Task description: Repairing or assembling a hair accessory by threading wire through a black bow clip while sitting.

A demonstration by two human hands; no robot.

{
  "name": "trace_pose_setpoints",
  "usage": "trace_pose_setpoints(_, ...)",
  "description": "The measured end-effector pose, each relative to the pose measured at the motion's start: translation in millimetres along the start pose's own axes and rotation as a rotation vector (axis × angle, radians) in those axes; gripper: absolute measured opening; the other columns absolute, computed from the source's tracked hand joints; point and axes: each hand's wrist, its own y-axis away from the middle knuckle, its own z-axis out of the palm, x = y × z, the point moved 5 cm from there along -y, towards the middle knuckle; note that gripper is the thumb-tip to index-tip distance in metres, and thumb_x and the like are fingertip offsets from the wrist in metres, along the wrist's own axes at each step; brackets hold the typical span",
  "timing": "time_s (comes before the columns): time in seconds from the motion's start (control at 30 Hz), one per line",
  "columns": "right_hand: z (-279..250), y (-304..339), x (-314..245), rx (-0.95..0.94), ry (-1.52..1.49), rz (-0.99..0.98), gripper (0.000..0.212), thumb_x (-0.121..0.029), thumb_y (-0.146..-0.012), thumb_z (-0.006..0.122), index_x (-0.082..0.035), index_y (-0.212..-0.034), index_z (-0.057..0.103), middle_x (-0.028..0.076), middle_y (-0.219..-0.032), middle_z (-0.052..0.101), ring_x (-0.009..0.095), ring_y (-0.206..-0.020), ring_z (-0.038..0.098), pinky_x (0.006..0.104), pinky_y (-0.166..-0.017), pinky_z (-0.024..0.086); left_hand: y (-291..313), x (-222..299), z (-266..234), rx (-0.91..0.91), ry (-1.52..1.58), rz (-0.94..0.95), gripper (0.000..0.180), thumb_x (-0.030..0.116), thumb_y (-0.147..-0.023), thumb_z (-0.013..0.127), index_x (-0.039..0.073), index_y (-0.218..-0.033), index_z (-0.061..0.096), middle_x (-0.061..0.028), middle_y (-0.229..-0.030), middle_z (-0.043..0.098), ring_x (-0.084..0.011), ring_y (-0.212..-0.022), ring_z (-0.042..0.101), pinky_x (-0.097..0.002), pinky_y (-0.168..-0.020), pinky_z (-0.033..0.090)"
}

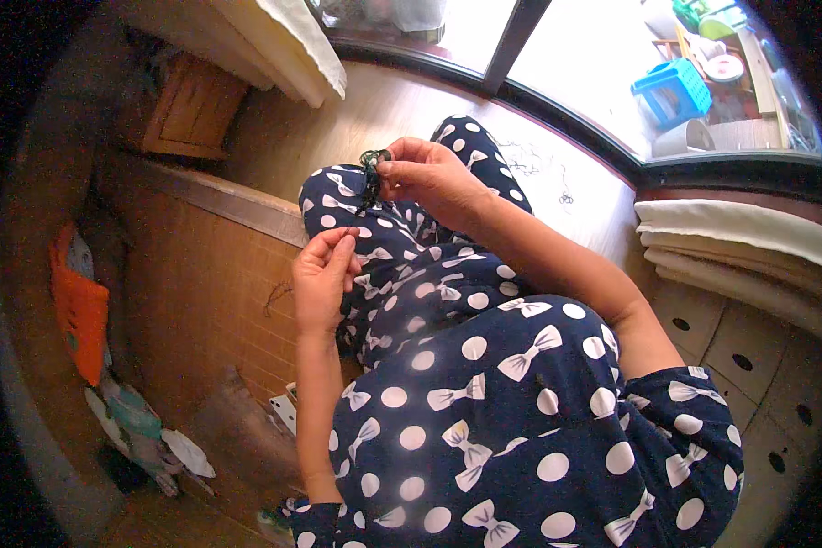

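My right hand (434, 178) pinches a small tangled bundle of black, thread-like strands (372, 173) between thumb and fingers, above my knees. Part of the bundle hangs down below the fingertips. Nearer to me and a little to the left, my left hand (322, 269) is closed, thumb and forefinger pressed together in a pinch. Whatever is between those fingertips is too small to make out. Dark polka-dot and bow-print trousers (411, 251) cover my legs beneath both hands.
Loose dark strands (566, 196) lie on the pale floor beyond my right knee. A woven mat (219, 265) is at left, near an orange bag-like item (78, 301). Folded cream cloth (731, 242) sits at right. Behind the glass door stands a blue basket (671, 94).
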Motion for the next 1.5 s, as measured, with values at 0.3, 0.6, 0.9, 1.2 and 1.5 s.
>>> trace_pose_setpoints(0.3,15.9,13.9,-5.1,-0.052,0.165,-0.004,0.010,-0.010,-0.086,0.065,-0.005,-0.092,0.058,0.001,-0.081,0.061,0.008,-0.073,0.057,0.0215,-0.070,0.046,-11.6,18.4,26.5,0.053,-0.135,0.198,0.038,0.007,-0.080,0.071,0.002,-0.115,0.056,0.0001,-0.096,0.061,0.0012,-0.060,0.046,-0.0138,-0.053,0.037)
trace_pose_setpoints(0.6,3.0,15.1,-12.2,0.109,0.274,-0.080,0.008,-0.010,-0.087,0.064,-0.005,-0.091,0.059,0.002,-0.083,0.063,0.008,-0.076,0.058,0.0212,-0.068,0.046,-23.9,-3.8,9.9,0.031,0.188,-0.007,0.017,0.017,-0.093,0.058,0.002,-0.098,0.064,-0.0008,-0.077,0.063,-0.0011,-0.045,0.038,-0.0184,-0.048,0.042)
trace_pose_setpoints(0.9,-5.1,11.8,11.5,0.109,0.077,0.039,0.008,-0.011,-0.089,0.061,-0.004,-0.092,0.058,0.004,-0.079,0.062,0.010,-0.068,0.057,0.0228,-0.062,0.045,-24.8,2.9,30.0,-0.049,0.189,-0.108,0.020,0.019,-0.093,0.058,0.004,-0.106,0.059,-0.0006,-0.080,0.063,-0.0033,-0.044,0.042,-0.0173,-0.046,0.041)
trace_pose_setpoints(1.2,-7.9,16.9,2.6,0.250,0.456,-0.066,0.025,-0.017,-0.090,0.060,0.001,-0.107,0.059,0.005,-0.093,0.062,0.010,-0.082,0.058,0.0238,-0.074,0.048,-27.1,0.0,19.4,0.024,0.230,-0.099,0.022,0.020,-0.097,0.052,0.002,-0.100,0.064,0.0011,-0.063,0.056,-0.0025,-0.044,0.042,-0.0146,-0.040,0.033)
trace_pose_setpoints(1.5,19.8,17.1,24.9,-0.097,0.639,0.016,0.027,-0.020,-0.087,0.064,0.001,-0.104,0.062,0.003,-0.090,0.062,0.009,-0.084,0.054,0.0242,-0.078,0.043,-24.3,1.5,20.7,0.070,0.268,-0.140,0.025,0.022,-0.098,0.049,0.002,-0.103,0.063,0.0008,-0.063,0.056,-0.0023,-0.041,0.042,-0.0166,-0.038,0.034)
